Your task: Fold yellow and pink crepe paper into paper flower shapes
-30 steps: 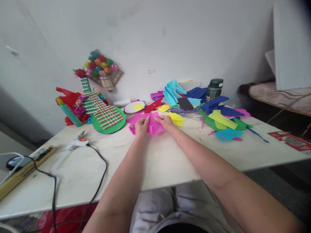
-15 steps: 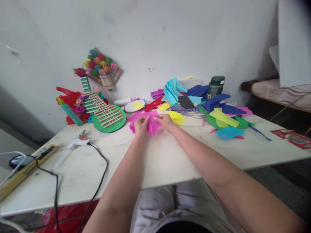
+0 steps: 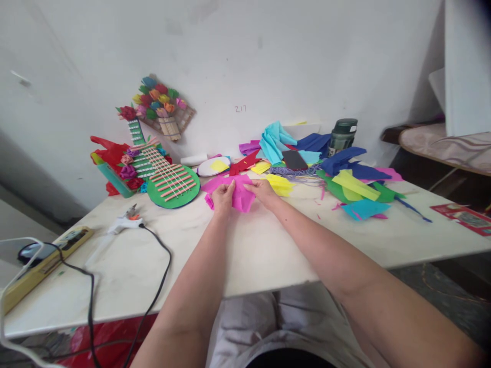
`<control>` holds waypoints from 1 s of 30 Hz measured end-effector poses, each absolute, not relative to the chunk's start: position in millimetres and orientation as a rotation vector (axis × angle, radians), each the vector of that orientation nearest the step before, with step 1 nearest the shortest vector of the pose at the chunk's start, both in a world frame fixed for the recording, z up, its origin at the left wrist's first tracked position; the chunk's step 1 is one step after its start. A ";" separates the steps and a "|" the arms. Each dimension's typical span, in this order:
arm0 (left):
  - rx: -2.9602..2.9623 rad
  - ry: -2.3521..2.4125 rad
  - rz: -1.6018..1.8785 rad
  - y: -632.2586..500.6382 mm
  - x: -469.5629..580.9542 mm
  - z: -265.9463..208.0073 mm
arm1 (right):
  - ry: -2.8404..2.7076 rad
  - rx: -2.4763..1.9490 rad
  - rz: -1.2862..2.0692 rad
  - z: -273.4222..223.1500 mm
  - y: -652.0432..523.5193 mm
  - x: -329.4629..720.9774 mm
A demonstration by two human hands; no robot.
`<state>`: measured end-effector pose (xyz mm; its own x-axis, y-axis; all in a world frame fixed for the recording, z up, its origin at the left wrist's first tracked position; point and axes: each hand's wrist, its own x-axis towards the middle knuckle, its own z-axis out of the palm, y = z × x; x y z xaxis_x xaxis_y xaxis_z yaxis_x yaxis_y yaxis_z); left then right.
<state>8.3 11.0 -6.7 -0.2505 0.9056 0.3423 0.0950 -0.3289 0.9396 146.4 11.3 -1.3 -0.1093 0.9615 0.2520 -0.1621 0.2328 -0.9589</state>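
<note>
Both my hands hold a sheet of bright pink crepe paper (image 3: 241,198) just above the table's middle. My left hand (image 3: 223,197) pinches it near its centre-left, thumb pressed against the fingers. At the paper's right edge, my right hand (image 3: 263,192) grips it between thumb and fingers. The paper is creased, with a crumpled lower left corner. Left of it lies a green paper guitar (image 3: 169,197) with pink strips and white strings. Yellow crepe paper (image 3: 280,185) lies just beyond my right hand.
A white glue gun (image 3: 125,223) with a black cord lies at left, near a power strip (image 3: 49,266). Coloured paper scraps (image 3: 355,185), a dark phone (image 3: 294,160) and a green thermos (image 3: 343,135) stand or lie at the back and right. A flower bouquet (image 3: 163,105) leans on the wall.
My hands stay at nearly the same place, still holding the pink paper. The left fingers have shifted slightly on it. The camera view has moved a little.
</note>
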 end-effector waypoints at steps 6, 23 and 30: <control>1.317 1.174 1.630 11.7 6.3 -8.6 | -1.298 -0.805 1.202 -1.6 11.0 146.4; 1.152 1.113 1.668 6.2 9.2 -2.1 | -1.444 -0.825 1.133 6.3 0.7 149.8; 1.123 1.095 1.695 12.5 7.5 -6.6 | -1.562 -0.885 1.065 15.2 -8.6 154.8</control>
